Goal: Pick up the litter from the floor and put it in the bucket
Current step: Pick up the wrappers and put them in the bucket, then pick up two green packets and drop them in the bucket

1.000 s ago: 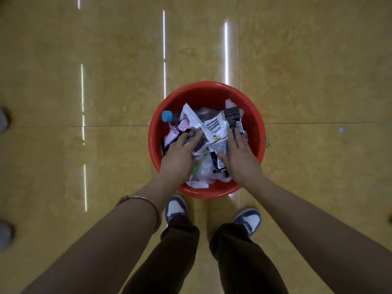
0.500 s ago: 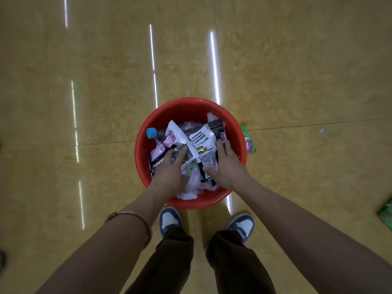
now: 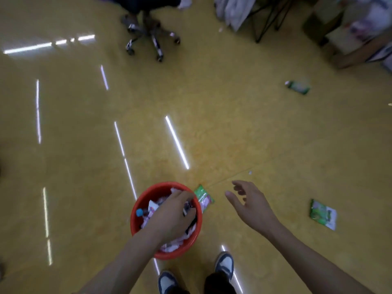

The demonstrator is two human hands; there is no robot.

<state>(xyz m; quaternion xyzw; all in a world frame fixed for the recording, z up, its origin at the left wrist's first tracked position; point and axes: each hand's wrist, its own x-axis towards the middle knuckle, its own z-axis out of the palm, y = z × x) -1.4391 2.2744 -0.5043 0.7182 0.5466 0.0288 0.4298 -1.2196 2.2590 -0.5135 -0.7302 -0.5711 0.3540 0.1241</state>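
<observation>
The red bucket (image 3: 135, 209) stands on the yellow floor in front of my feet, full of wrappers and a bottle with a blue cap (image 3: 139, 212). My left hand (image 3: 169, 215) lies across the litter, its fingers bent near the far right rim over a dark wrapper; whether it grips anything is unclear. My right hand (image 3: 252, 203) hovers over the floor to the right of the bucket, fingers spread and holding nothing. A green and pink wrapper (image 3: 203, 197) lies against the bucket's right side. A green packet (image 3: 322, 214) lies further right.
A green carton-like piece of litter (image 3: 298, 87) lies far off to the right, and a small white scrap (image 3: 250, 172) lies beyond my right hand. An office chair base (image 3: 148, 32) and furniture legs (image 3: 263, 24) stand at the back. My shoes (image 3: 224, 264) are behind the bucket.
My head has lifted, showing more floor. My right hand has left the bucket and swung out to the right, opening. My left hand stays on the litter.
</observation>
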